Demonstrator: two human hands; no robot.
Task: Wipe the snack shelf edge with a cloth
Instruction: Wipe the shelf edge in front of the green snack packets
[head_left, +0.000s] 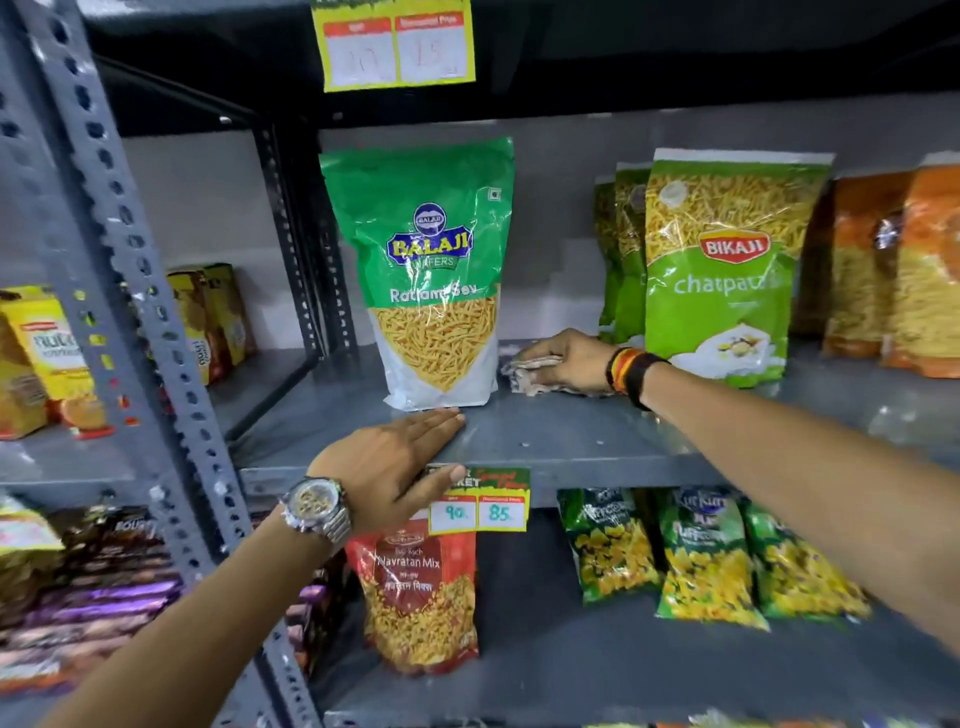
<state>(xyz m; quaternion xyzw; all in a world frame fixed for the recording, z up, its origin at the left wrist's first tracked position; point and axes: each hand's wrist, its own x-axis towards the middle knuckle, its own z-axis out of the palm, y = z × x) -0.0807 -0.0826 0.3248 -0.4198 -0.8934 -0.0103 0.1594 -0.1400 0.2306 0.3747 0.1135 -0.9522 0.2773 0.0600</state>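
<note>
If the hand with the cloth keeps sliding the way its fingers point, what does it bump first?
Probably the Balaji sev bag. The right hand presses the cloth on the shelf, fingers pointing left toward the bag's lower edge, though depth is unclear.

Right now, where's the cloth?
The cloth is on the middle shelf, pressed under the right hand, between the Balaji Ratlami Sev bag and the Bikaji Chatpata bag.
</note>
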